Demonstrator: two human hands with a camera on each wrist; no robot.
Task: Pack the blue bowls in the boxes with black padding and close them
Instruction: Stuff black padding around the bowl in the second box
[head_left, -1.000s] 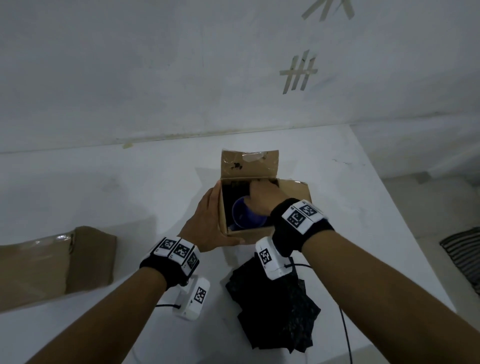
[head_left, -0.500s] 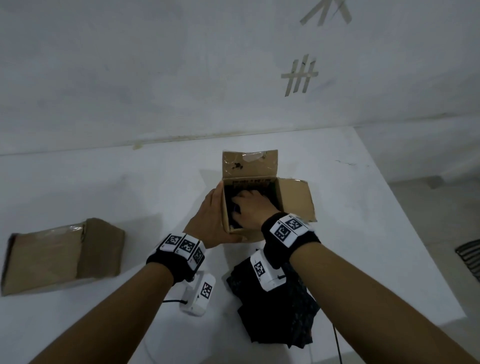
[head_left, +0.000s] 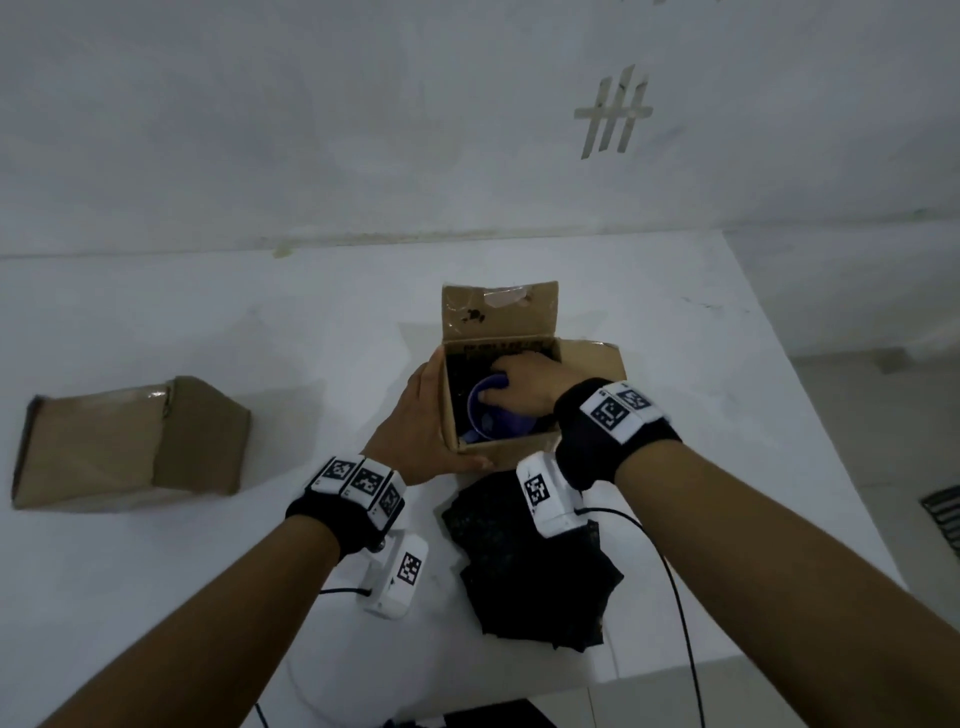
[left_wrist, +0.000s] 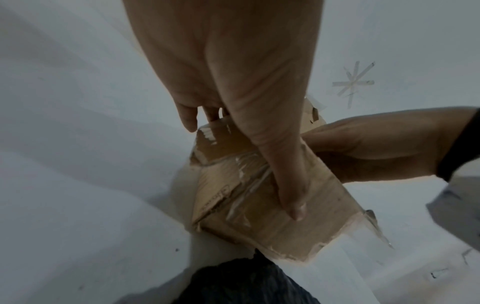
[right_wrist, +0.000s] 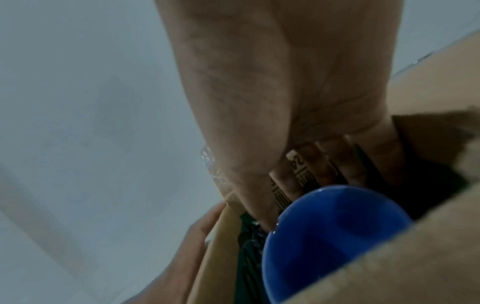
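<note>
An open cardboard box stands mid-table, its flaps up and black padding lining the inside. A blue bowl lies tilted in it, also seen from the right wrist as the blue bowl. My right hand reaches into the box and grips the bowl's far rim, fingers behind it and thumb on the inner side. My left hand clasps the box's near-left corner, with the palm on the left wall and the thumb along the front wall.
A pile of black padding lies just in front of the box. A closed cardboard box sits at the left of the white table. The table ends close on the right and at the front; a wall runs behind.
Half a second ago my right hand lay deep in the box, covering the bowl. It has drawn back toward the far right, so the bowl shows again. The left hand has stayed on the box.
</note>
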